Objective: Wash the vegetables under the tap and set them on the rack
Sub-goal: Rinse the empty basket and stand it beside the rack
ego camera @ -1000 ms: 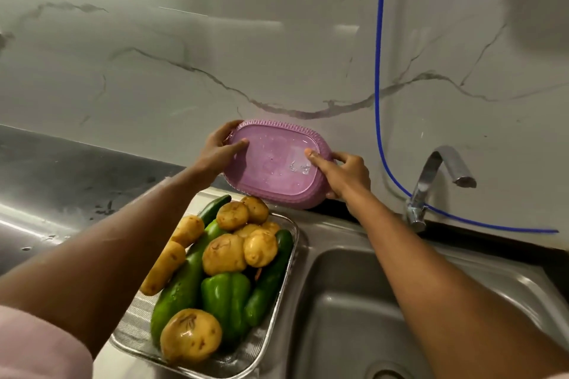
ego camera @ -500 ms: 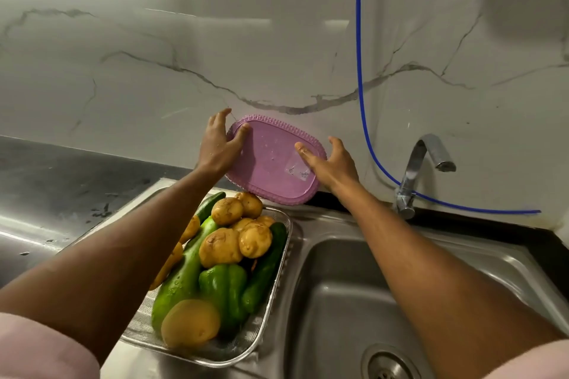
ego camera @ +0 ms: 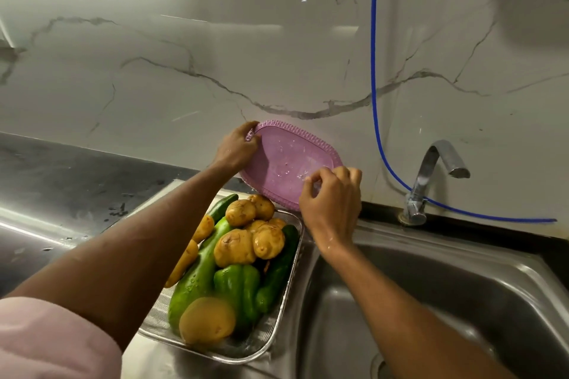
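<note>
Since half a second ago the right hand (ego camera: 331, 194) has curled, pinching the pink tray's (ego camera: 286, 163) near rim. Washed vegetables (ego camera: 237, 252) already lie piled on the rack (ego camera: 277, 338) beside the sink (ego camera: 431, 301). Left hand (ego camera: 238, 148) grips the tray's far edge, propping it against the wall; releasing it steadily seems next.

Pink tray (ego camera: 289, 163), green pepper (ego camera: 237, 286), yellow-brown potatoes (ego camera: 235, 248), blue hose (ego camera: 374, 71), grey-veined white wall (ego camera: 184, 71)
</note>
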